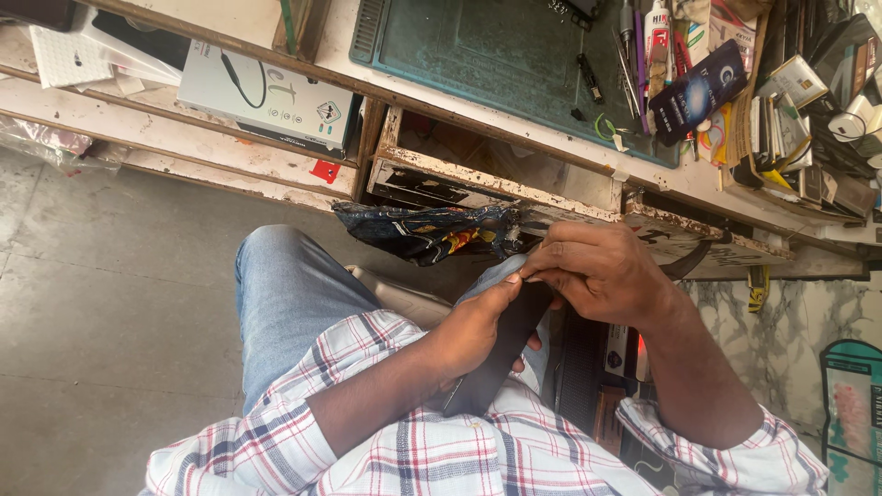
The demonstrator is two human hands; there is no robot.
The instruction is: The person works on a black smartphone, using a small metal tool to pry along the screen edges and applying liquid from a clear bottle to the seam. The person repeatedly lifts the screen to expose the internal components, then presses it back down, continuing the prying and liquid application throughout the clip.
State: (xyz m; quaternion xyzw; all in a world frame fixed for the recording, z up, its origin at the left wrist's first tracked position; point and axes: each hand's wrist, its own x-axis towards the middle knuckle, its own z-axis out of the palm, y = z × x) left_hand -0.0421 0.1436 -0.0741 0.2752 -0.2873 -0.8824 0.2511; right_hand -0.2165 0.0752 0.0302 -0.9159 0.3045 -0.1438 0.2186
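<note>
A small repair shop: worn wooden bench (514, 188), green work mat (478, 46), hand tools (629, 55) (boxed accessories alongside).

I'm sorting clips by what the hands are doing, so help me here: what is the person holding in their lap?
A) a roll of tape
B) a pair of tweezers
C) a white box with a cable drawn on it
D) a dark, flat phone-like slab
D: the left hand grips a dark flat slab from the side, while the right hand pinches at its upper end; the white box lies on the bench.
</note>
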